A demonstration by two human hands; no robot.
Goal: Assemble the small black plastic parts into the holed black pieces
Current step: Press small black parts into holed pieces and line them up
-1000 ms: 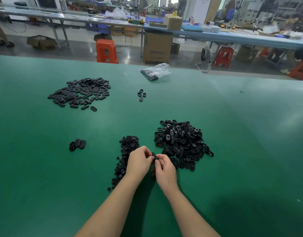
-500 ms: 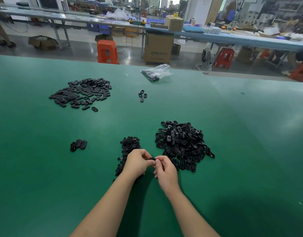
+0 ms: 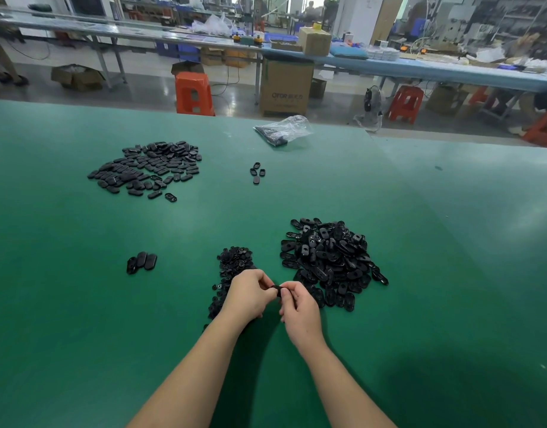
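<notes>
Black plastic, a single holed piece point(image 3: 277, 290) sits pinched between the two hands just above the green table point(image 3: 81, 319), in front of the gap between the two nearest heaps. Compared with a second ago the hands have drawn a little closer to the person and closed tighter around the piece, so less of it shows; only a dark sliver is visible between the fingertips, and whether a small part is already seated in it cannot be told. The left hand point(image 3: 247, 296) is curled, knuckles up, thumb and forefinger meeting on the piece's left end. The right hand point(image 3: 298, 307) mirrors it, fingers bent inward and gripping the right end, both forearms angling in from the bottom edge. Just behind the left hand lies a narrow heap of small parts point(image 3: 232, 273), tiny and knobbly. To the right rises a taller pile of holed pieces point(image 3: 327, 261), glossy flat ovals with cut-outs. Three ovals point(image 3: 141, 262) lie side by side further left. Far back on the left spreads a flat scatter of matte ovals point(image 3: 149, 168), with four loose pieces point(image 3: 257, 173) near the middle and a crinkled clear bag point(image 3: 283, 129) at the table's far edge.
</notes>
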